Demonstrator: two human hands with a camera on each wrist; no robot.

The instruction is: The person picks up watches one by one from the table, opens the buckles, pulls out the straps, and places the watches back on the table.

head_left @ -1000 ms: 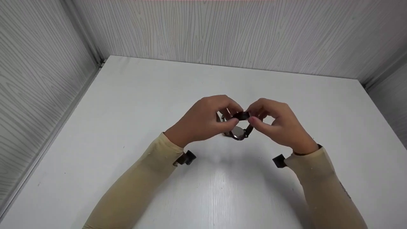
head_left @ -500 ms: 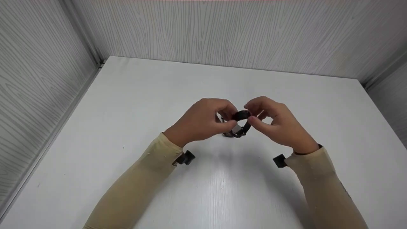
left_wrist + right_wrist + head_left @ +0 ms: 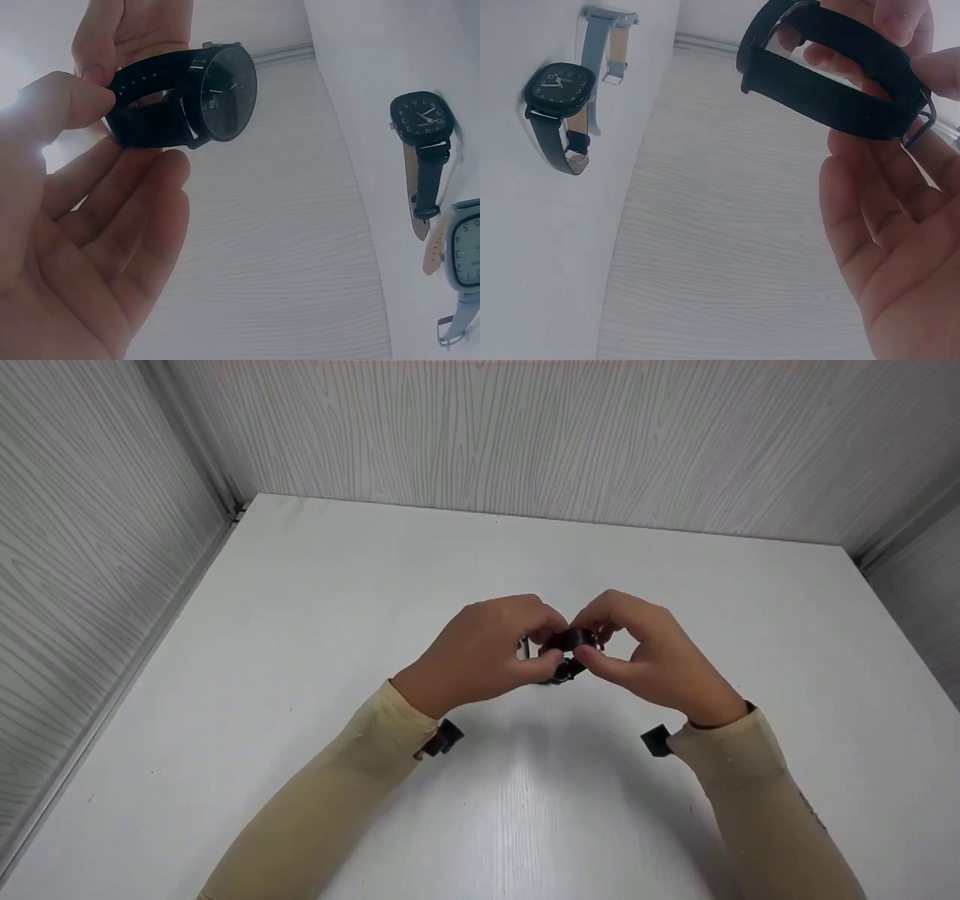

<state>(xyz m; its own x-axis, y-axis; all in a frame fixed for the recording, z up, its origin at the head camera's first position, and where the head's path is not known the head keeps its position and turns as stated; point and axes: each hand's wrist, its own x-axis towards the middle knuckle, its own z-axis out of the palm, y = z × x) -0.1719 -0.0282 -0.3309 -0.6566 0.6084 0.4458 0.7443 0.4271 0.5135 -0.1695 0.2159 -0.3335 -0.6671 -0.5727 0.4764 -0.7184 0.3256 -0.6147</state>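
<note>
Both hands hold a black wristwatch in the air above the white table, its strap bent into a loop. Its round dark dial (image 3: pixel 229 94) faces away from the fingers in the left wrist view. My left hand (image 3: pixel 487 649) pinches the strap (image 3: pixel 154 126) between thumb and fingers. Opposite it, my right hand (image 3: pixel 645 656) grips the strap near the metal buckle (image 3: pixel 922 124) with thumb and forefinger. Fingers partly cover the strap ends, so I cannot tell whether the buckle is fastened. In the head view the hands hide most of the watch.
On the white table (image 3: pixel 360 585) lie a black square-faced watch (image 3: pixel 560 90) and a pale blue watch (image 3: pixel 466 251), side by side beyond the hands. Wood-grain panels (image 3: pixel 480 435) wall the back and sides. Small black cameras (image 3: pixel 658 740) sit at both wrists.
The hands have drawn slightly closer together and the watch has turned, so its dial is hidden in the head view. The right forefinger, lifted half a second ago, is back down at the strap.
</note>
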